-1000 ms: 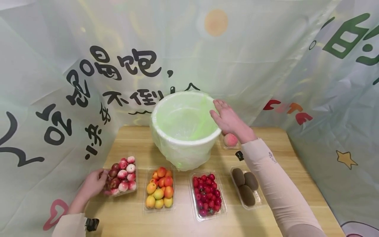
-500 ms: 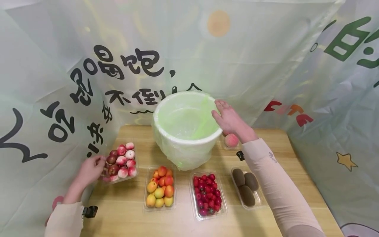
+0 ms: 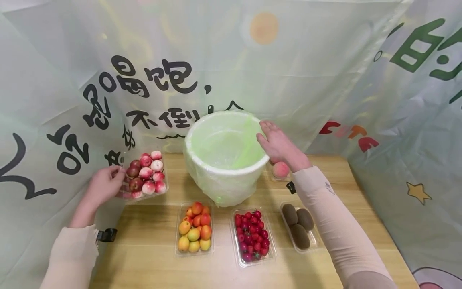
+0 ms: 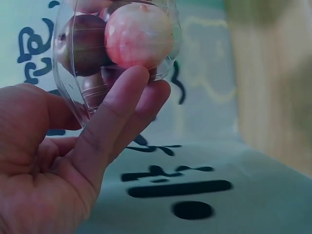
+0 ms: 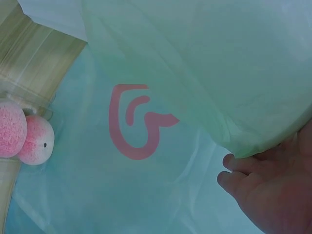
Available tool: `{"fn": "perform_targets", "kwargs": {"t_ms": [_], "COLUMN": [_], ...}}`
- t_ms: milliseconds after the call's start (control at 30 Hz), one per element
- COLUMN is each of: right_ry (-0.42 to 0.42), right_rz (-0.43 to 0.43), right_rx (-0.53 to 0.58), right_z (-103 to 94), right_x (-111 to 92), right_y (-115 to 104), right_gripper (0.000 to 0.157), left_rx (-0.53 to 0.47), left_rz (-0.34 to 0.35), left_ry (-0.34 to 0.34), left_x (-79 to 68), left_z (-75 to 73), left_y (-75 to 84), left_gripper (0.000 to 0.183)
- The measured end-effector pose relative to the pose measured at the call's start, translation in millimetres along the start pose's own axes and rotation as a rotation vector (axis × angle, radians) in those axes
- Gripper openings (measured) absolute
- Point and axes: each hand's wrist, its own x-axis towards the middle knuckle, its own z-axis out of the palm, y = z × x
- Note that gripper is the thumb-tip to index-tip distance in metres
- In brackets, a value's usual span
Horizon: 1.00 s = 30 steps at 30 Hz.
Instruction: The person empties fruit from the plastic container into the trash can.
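Observation:
My left hand grips the left edge of a clear plastic fruit box, raised above the table's far left. Red-and-white fruits and dark reddish-purple ones fill it; the left wrist view shows the thumb on one side of the box and fingers on the other. A white tub lined with a thin pale green bag stands at the table's back middle. Against its right rim rests my right hand, fingers straight. In the right wrist view its fingertips touch the green bag.
Along the front stand clear boxes of orange-yellow fruits, red cherry-like fruits and brown kiwis. Pink peaches sit in a box behind my right forearm. Printed cloth walls enclose the wooden table.
My left hand has lifted the fruit box off the table and moved it up and away, towards the back left. My right hand has stayed at the tub's rim.

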Motion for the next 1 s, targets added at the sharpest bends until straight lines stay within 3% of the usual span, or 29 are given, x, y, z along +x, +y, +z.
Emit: {"fn": "perform_targets", "kwargs": {"t_ms": [133, 433, 1000], "right_ry": [0.005, 0.000, -0.005], "right_rz": [0.000, 0.007, 0.012], "right_rx": [-0.001, 0.007, -0.005], "right_z": [2.1, 1.6, 0.5], "right_x": [0, 2, 2], "right_y": [0, 1, 0], "right_gripper": [0.068, 0.069, 0.069], "left_rx": [-0.062, -0.125, -0.166], "left_rz": [-0.013, 0.003, -0.007], "left_ry": [-0.042, -0.050, -0.107], "left_x": [6.5, 19.0, 53.7], "left_z": [-9.3, -27.7, -38.0], "left_y": [11.4, 35.9, 88.2], "left_gripper": [0.046, 0.054, 0.051]}}
